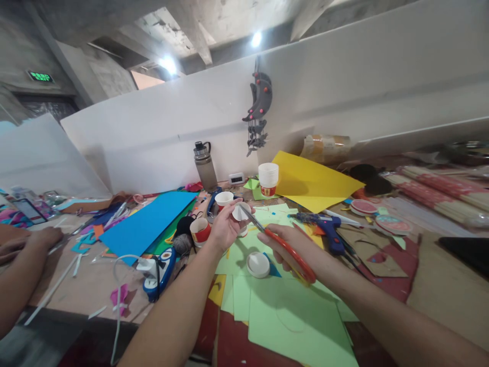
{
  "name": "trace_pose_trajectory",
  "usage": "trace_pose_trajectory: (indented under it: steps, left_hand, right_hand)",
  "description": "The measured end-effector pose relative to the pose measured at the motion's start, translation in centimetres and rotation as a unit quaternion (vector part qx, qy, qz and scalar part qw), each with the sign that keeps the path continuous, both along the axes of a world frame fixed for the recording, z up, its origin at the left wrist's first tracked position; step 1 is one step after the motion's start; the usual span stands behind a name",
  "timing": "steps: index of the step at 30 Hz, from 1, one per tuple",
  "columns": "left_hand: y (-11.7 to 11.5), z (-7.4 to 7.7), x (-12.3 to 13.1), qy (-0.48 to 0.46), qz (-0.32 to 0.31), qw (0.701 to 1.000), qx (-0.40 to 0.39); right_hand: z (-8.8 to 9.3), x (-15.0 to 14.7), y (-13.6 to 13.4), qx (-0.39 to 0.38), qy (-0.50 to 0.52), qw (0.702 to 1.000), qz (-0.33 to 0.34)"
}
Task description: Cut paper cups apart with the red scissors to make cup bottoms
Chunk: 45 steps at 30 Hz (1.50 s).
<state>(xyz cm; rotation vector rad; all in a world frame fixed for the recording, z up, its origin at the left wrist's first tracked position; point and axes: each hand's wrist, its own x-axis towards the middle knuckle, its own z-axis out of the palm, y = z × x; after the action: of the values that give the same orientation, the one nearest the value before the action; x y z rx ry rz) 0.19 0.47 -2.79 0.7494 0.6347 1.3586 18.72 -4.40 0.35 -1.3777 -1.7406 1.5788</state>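
My left hand (224, 224) is closed around a small white paper cup piece (240, 212), held over the table. In my right hand (284, 244) are scissors (288, 248) with red-orange handles, their metal blades reaching to the white piece. Whether the blades are apart is too small to tell. Below my hands a round white cup base (258, 265) lies on light green paper sheets (294, 316). Beside my left hand a red and white paper cup (200, 232) sits tilted, and another paper cup (224, 199) stands behind it.
A stack of paper cups (268, 178) and a grey bottle (205, 165) stand at the back. Blue card (148, 221) and a power strip (162, 272) lie left, yellow card (315, 181) and a blue glue gun (332, 232) right. Another person's arm (25, 265) rests far left.
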Motion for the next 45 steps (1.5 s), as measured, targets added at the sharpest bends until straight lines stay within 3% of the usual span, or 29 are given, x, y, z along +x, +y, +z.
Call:
trace_pose_trajectory:
  steps: [24, 45]
  left_hand:
    - [-0.01, 0.41, -0.19, -0.028, 0.042, 0.998, 0.023]
    - [-0.43, 0.17, 0.29, -0.013, 0.005, 0.999, 0.037]
  right_hand:
    - [0.54, 0.11, -0.69, 0.002, -0.002, 0.999, 0.035]
    - [-0.08, 0.1, -0.33, 0.01, 0.017, 1.0, 0.016]
